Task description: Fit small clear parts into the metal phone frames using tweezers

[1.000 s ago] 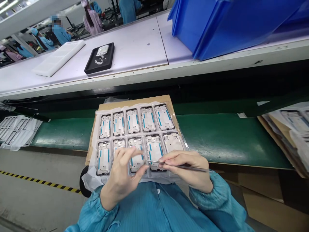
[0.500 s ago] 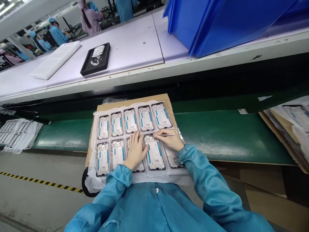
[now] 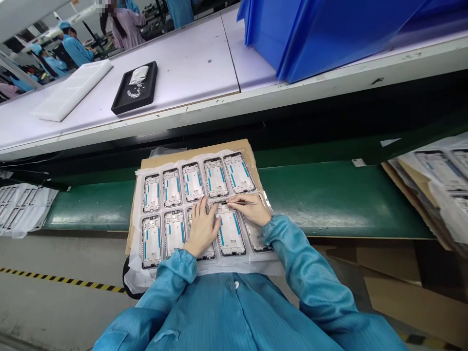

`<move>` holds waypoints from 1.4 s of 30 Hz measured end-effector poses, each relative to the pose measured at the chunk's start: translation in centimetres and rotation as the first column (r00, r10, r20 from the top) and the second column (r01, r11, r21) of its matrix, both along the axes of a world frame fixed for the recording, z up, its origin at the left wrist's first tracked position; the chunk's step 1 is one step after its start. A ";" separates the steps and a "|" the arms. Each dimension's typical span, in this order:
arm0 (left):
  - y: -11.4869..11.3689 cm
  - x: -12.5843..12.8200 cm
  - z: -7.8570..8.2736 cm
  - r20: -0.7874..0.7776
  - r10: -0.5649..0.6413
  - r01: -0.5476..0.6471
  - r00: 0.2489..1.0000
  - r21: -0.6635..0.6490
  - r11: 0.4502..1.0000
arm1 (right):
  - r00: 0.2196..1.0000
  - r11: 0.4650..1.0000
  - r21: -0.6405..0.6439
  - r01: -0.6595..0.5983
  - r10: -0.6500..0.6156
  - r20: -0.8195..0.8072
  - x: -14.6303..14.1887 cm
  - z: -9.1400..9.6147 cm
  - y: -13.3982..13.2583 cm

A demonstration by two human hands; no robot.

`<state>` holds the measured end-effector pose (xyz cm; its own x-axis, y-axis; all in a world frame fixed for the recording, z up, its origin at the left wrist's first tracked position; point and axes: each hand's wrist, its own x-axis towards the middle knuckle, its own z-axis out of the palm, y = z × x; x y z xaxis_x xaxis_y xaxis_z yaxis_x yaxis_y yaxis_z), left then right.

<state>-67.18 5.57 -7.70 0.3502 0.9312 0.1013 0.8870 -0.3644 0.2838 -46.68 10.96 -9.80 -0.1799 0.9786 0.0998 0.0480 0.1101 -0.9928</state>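
Observation:
A white plastic tray holds two rows of phone middle frames with blue strips on them. My left hand lies flat with fingers apart over a phone frame in the near row, covering much of it. Between the fingers of my right hand is a slim pair of tweezers. Its tip points left, over the top edge of the phone frame beside my left thumb. My right hand and wrist partly hide the last frame of that row.
Cardboard lies under the tray on a green bench. On the white shelf beyond stand a black tray with small parts, a white foam slab and a blue bin. More framed trays are at right. People sit further back.
The view has shifted slightly, so the scene sits a little further left. Both hands keep nearly the same place on the tray, with the tweezers still at the same phone frame's top edge.

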 end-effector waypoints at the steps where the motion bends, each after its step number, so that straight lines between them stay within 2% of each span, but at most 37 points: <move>1: 0.0 0.0 0.1 -0.012 -0.003 0.003 1.000 -0.003 1.000 | 1.000 1.000 0.002 0.001 -0.001 0.001 0.0 -0.1 0.0; 12: 0.0 0.8 0.8 -0.109 0.019 -0.017 0.994 0.020 1.000 | 0.998 0.999 0.029 0.044 -0.045 0.036 0.2 0.6 -0.3; 18: 0.0 1.2 0.8 -0.252 0.042 -0.029 0.967 0.055 0.998 | 0.999 0.999 -0.013 0.042 -0.043 -0.024 -0.1 0.4 0.1; 20: 0.0 1.5 0.8 -0.290 0.057 -0.041 0.955 0.061 0.997 | 0.992 0.992 -0.065 0.111 -0.115 -0.056 0.9 1.0 0.0; 22: 0.0 1.7 0.9 -0.310 0.059 -0.044 0.949 0.056 0.997 | 0.964 0.966 -0.098 0.237 -0.247 -0.098 2.6 1.9 -0.7; 24: 0.0 1.9 1.1 -0.314 0.050 -0.039 0.948 0.041 0.998 | 0.922 0.932 -0.096 0.349 -0.360 -0.142 4.7 2.8 -1.9; 26: 0.1 2.1 1.4 -0.310 0.049 -0.044 0.950 0.025 0.999 | 0.902 0.913 -0.084 0.399 -0.407 -0.143 6.4 3.5 -3.6; 28: 0.2 2.2 1.6 -0.298 0.060 -0.058 0.953 0.014 0.998 | 0.921 0.918 -0.084 0.387 -0.389 -0.008 7.3 3.7 -5.4; 30: 0.4 2.4 1.8 -0.286 0.071 -0.073 0.956 0.005 0.997 | 0.907 0.935 -0.091 0.343 -0.304 0.290 7.4 3.5 -7.1; 31: 0.4 2.4 1.8 -0.282 0.075 -0.078 0.957 0.001 0.997 | 0.854 0.942 -0.104 0.318 -0.237 0.464 7.0 3.4 -7.8; 33: 0.6 2.5 1.9 -0.279 0.079 -0.084 0.957 -0.005 0.996 | 0.670 0.948 -0.133 0.290 -0.102 0.735 6.0 3.0 -8.7; 34: 0.6 2.6 1.9 -0.280 0.079 -0.084 0.957 -0.006 0.996 | 0.583 0.945 -0.140 0.295 -0.062 0.810 5.5 2.8 -9.0; 35: 0.6 2.6 1.9 -0.281 0.079 -0.084 0.956 -0.006 0.996 | 0.527 0.940 -0.142 0.310 -0.046 0.849 5.1 2.7 -9.0; 36: 0.6 2.7 1.9 -0.282 0.080 -0.086 0.956 -0.007 0.996 | 0.516 0.934 -0.141 0.328 -0.052 0.855 4.8 2.6 -9.0; 37: 0.6 2.8 1.8 -0.281 0.084 -0.090 0.956 -0.008 0.996 | 0.549 0.928 -0.143 0.345 -0.075 0.833 4.7 2.5 -8.8; 38: 0.6 2.8 1.8 -0.277 0.090 -0.096 0.957 -0.009 0.995 | 0.613 0.921 -0.158 0.357 -0.103 0.783 4.9 2.5 -8.6; 40: 0.5 2.9 1.7 -0.267 0.102 -0.111 0.958 -0.017 0.994 | 0.764 0.911 -0.216 0.351 -0.146 0.628 5.6 2.7 -8.1; 42: 0.4 2.7 1.6 -0.246 0.107 -0.118 0.963 -0.030 0.992 | 0.870 0.918 -0.254 0.304 -0.159 0.467 6.2 3.1 -7.7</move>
<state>-64.45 5.95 -6.14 0.2514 0.9677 -0.0164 0.9659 -0.2498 0.0675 -40.44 3.23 -6.71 0.1020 0.9634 -0.2480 0.4607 -0.2668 -0.8465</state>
